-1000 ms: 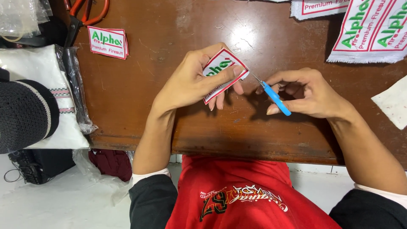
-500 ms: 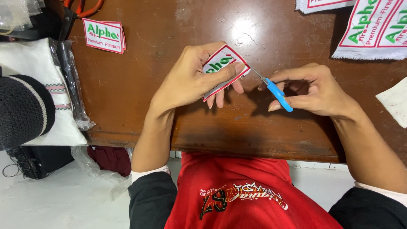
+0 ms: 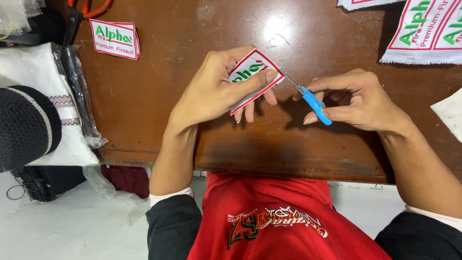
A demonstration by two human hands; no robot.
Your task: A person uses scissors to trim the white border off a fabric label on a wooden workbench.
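Note:
My left hand (image 3: 216, 89) grips a small white embroidered patch (image 3: 250, 72) with a red border and green lettering, held tilted above the brown wooden table (image 3: 159, 110). My right hand (image 3: 358, 98) is closed around a blue-handled thread snipper (image 3: 315, 103). Its thin metal tip touches the patch's right edge. Both hands hover over the table's middle, close to its front edge.
A small stack of matching patches (image 3: 115, 38) lies at the back left. Sheets of uncut patches (image 3: 423, 31) lie at the back right. Orange-handled scissors (image 3: 91, 7) are at the top left. A white bagged bundle (image 3: 38, 96) and a dark knitted cap (image 3: 24, 125) sit at the left.
Hardly anything has moved. My left hand has turned the patch slightly, and the snipper tip stays at the patch's right edge.

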